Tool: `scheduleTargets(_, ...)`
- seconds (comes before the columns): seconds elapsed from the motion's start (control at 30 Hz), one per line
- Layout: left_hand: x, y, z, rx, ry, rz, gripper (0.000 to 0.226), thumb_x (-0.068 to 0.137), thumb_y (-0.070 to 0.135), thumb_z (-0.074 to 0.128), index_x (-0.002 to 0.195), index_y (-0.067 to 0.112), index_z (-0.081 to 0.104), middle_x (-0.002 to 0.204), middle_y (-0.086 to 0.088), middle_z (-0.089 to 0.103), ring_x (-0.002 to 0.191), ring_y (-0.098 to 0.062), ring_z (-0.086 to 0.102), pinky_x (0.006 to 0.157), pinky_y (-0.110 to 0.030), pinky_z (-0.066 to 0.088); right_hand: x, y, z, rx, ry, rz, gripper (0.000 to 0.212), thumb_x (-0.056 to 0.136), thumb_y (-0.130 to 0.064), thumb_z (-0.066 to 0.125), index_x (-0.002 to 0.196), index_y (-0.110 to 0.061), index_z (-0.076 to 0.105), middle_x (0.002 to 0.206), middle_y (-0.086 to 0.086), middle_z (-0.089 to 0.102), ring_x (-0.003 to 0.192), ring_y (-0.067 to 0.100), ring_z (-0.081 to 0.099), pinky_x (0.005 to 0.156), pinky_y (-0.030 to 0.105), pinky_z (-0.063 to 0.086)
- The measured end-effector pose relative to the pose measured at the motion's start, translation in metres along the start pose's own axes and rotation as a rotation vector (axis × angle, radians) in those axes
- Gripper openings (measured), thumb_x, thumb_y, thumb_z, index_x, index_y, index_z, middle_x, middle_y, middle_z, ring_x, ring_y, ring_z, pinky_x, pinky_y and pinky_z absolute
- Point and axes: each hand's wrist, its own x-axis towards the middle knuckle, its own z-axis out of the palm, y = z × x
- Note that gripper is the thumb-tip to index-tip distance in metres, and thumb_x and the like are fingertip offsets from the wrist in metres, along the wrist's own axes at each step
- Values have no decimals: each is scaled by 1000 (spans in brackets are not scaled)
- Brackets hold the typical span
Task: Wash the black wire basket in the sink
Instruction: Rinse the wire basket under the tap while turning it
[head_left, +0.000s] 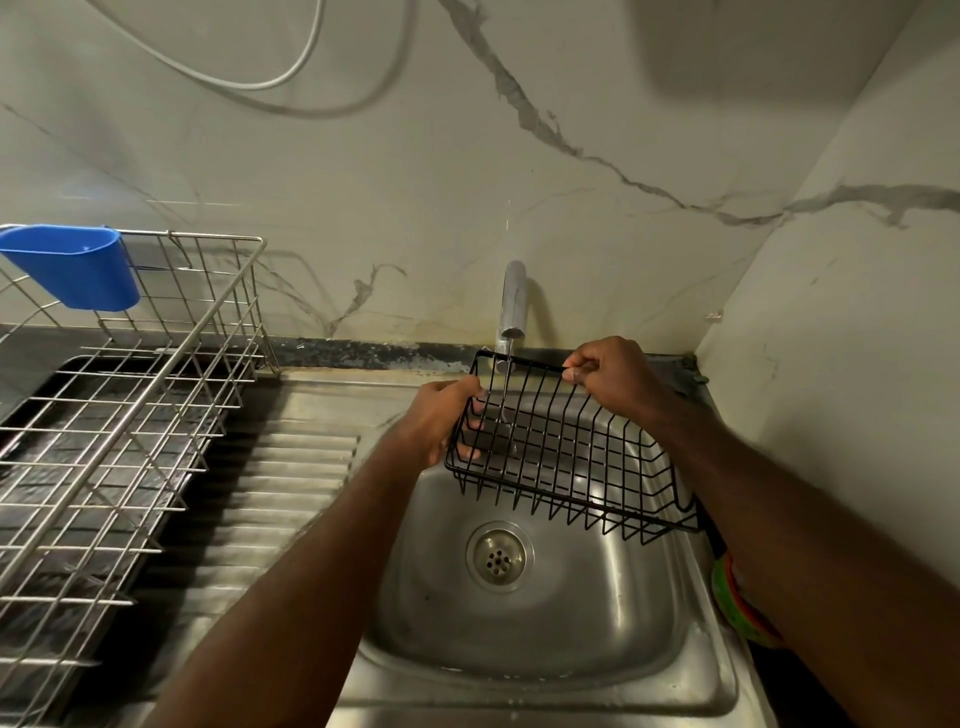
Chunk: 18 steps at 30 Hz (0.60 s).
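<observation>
A silver wire dish rack (119, 415) stands on the left part of the steel surface (311, 405), over a dark tray, and its right side reaches the ribbed draining board. A blue plastic cup (72, 265) hangs on the rack's far left rim. Behind everything rises a marble-patterned wall (571, 156) with a white cable (249, 80) looping across its upper left. At the right edge of the surface, partly hidden behind the right forearm, lies something green and orange (737, 603); what it is cannot be told.

The sink (613, 613) is sunk into the right part of the surface, its round drain (498, 557) near the middle of the bowl. A chrome tap (511, 306) stands at the far edge of the sink, and a thin stream of water (506, 395) falls from its spout.

The black wire basket (566, 457) is held above the far half of the sink, tilted with its open side towards the camera, its far left corner right under the spout, so the water runs down through its wires.

The left hand (441, 421) grips the basket's left end, its fingers (470, 452) curled round through the wires. The right hand (608, 376) pinches the basket's far rim near its right end, its fingers closed on the top wire.
</observation>
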Motion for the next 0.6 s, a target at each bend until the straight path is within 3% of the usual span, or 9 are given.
scheduleTargets(0.37, -4, -2, -1, -2, 18, 12, 22, 98, 26, 52, 104, 9, 64, 121, -18, 64, 115, -37, 61, 75, -53, 61, -5, -3, 0, 7, 6, 3, 11, 82, -13, 75, 93, -11, 77, 79, 1, 72, 70, 1, 61, 65, 14, 41)
scheduleTargets(0.6, -2, -3, -1, 2, 13, 24, 24, 97, 24, 53, 106, 6, 64, 121, -21, 64, 101, -31, 62, 73, -53, 61, -8, -5, -2, 4, 9, 11, 10, 83, -14, 75, 92, -10, 76, 73, -2, 69, 62, -1, 59, 62, 15, 42)
